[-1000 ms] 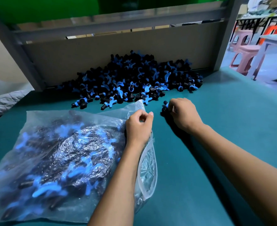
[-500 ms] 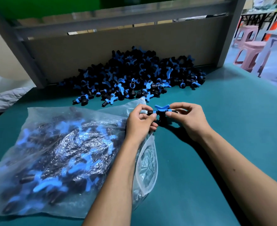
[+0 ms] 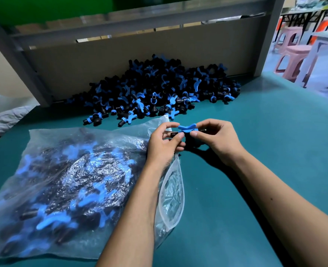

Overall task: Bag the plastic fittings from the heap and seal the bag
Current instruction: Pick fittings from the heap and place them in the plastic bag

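- Both hands met mid-frame: left hand [image 3: 164, 143] and right hand [image 3: 215, 139] each pinched an end of one black fitting [image 3: 186, 130] with a blue handle, held just above the teal table [image 3: 255, 170].
- Clear bag [image 3: 66, 182], already stuffed with fittings, sprawled across lower left, its mouth open under the left wrist.
- Heap [image 3: 159, 89] sat at top centre against the grey backboard [image 3: 120, 60].
- Pink stools [image 3: 294, 60] far upper right.
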Demonstrator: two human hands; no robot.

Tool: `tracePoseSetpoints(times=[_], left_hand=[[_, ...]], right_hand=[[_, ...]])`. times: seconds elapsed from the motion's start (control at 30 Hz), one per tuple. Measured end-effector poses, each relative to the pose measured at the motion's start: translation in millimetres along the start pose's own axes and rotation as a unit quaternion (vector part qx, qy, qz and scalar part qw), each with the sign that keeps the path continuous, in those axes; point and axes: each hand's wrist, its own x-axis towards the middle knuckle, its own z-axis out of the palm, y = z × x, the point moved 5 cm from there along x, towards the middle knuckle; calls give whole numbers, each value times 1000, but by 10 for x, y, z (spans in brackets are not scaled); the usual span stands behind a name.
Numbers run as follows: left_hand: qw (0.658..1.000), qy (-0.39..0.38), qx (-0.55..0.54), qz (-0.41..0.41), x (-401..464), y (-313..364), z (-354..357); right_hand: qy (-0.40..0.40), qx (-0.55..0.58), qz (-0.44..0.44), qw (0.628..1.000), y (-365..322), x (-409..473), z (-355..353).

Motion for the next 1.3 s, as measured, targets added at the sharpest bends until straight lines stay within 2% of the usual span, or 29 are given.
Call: tracePoseSetpoints(times=[0.13,0.2,0.33,0.53,0.67,0.73,0.83,0.9,1.0,1.13,1.23,1.3], left_hand=[[998,63,-4,-10,5,10,-33],[997,71,-10,-17,-2,13,-35],[995,78,-43,-34,-14,27,-55],[1000,-17,13,-14,-69,67,45],[1000,-16,11,-19,-82,74,44],[1000,4,12,-21,-72,71,20],[999,37,0,-24,-46,65,-41],[999,38,-5,-30,-42,57,-53],[998,52,-15,-39,-49,48,-70],[995,78,-32,-51,-46,39,-88],[994,87,-29,-53,-48,36,-81],[994,89,-32,-56,-48,32,-84]], right_hand=[[94,72,12,993,54,34,-140],[100,85,14,991,66,43,-152],[74,83,14,994,67,46,-131],[-26,-13,-9,1000,-10,0,22],[-34,-4,-8,999,-22,-6,14],[-9,25,-7,1000,-3,6,8],[84,84,15,993,76,49,-114],[108,102,26,989,114,68,-167],[118,40,-6,992,93,72,-146],[145,-115,-56,981,-14,2,-93],[89,-196,-119,969,-119,-59,38],[62,-284,-165,943,-164,-84,118]])
